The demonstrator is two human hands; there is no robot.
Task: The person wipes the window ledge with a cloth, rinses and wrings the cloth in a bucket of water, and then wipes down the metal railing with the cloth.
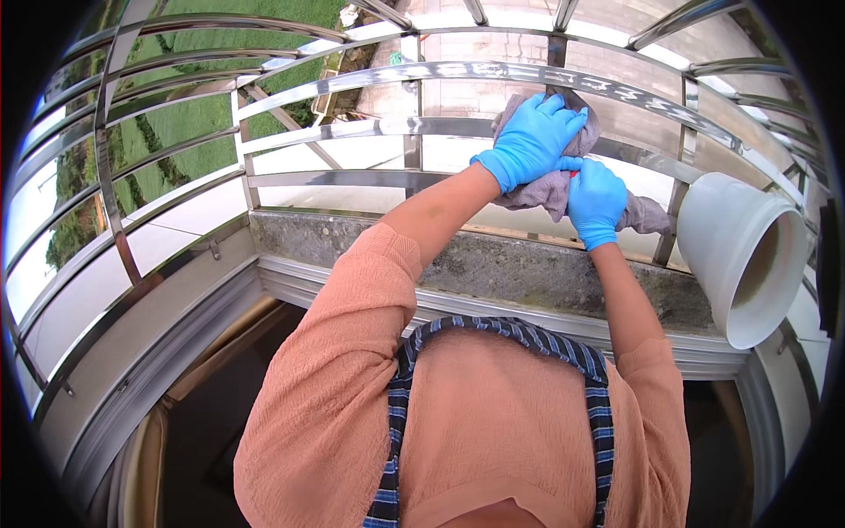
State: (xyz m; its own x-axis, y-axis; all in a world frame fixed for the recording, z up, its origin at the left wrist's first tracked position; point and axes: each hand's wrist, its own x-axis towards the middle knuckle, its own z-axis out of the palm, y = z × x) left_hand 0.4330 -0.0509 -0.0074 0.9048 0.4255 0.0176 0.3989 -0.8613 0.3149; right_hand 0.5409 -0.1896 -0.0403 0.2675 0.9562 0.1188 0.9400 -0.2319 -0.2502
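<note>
My left hand (536, 142), in a blue disposable glove, presses a grey-purple cloth (531, 198) against the metal bars of the railing (370, 127). Its fingers are spread over the bunched upper part of the cloth, beside an upright bar. Just below and to the right, my right hand (597, 201), in a matching glove, is closed on the lower part of the same cloth, whose end sticks out to its right. A small bit of something red shows between the two hands; what it is cannot be told.
A white plastic bucket (709, 231) lies tilted at the right, its mouth towards me. A rough stone sill (488, 274) runs below the railing, with a metal window track (297, 276) nearer me. Beyond the bars lie a paved yard and grass far below. A curtain (155, 455) hangs at the lower left.
</note>
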